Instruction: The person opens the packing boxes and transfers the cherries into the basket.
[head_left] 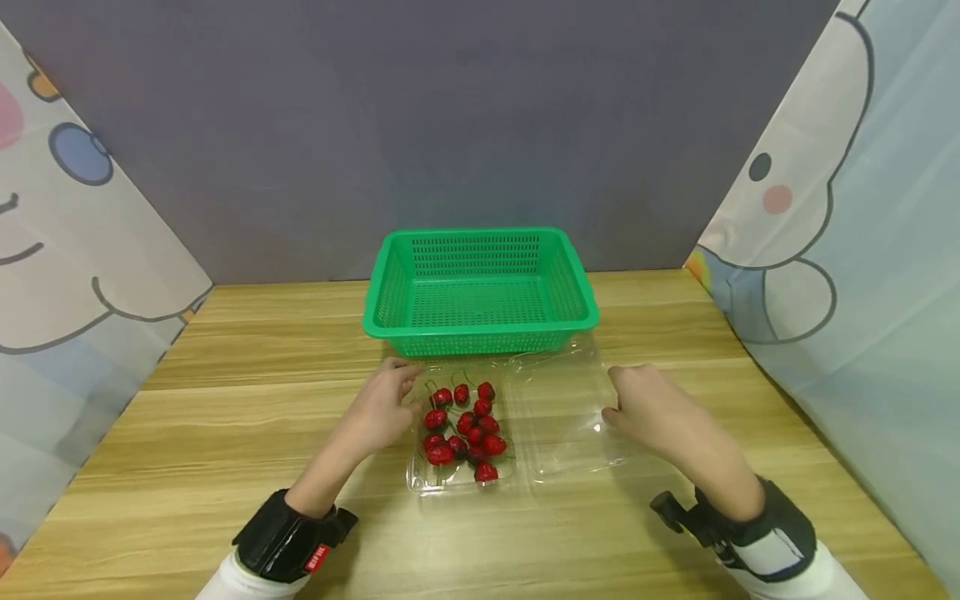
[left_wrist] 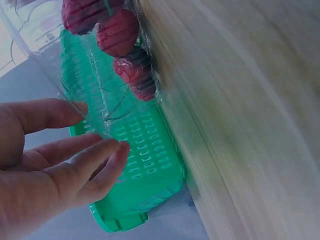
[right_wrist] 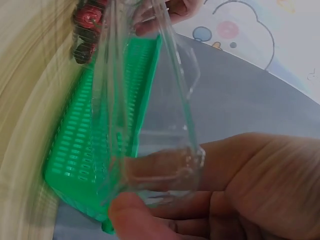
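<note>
A clear plastic clamshell box (head_left: pixel 420 479) lies opened out on the table. Several red cherries with stems (head_left: pixel 475 435) fill its left half. My left hand (head_left: pixel 382 404) is at that half's left edge; in the left wrist view, the thumb and curled fingers (left_wrist: pixel 82 170) hold the rim between them. On the right, the see-through lid (head_left: pixel 562 417) stands raised at its outer side. My right hand (head_left: pixel 660 417) grips that outer edge; the right wrist view shows the thumb (right_wrist: pixel 131 212) on one side of the plastic and a finger behind it.
Right behind the box stands a green perforated basket (head_left: pixel 480 340) with nothing in it. A grey wall (head_left: pixel 480 125) rises behind the wooden table (head_left: pixel 262 367). Printed cartoon curtains (head_left: pixel 847 250) hang on both sides.
</note>
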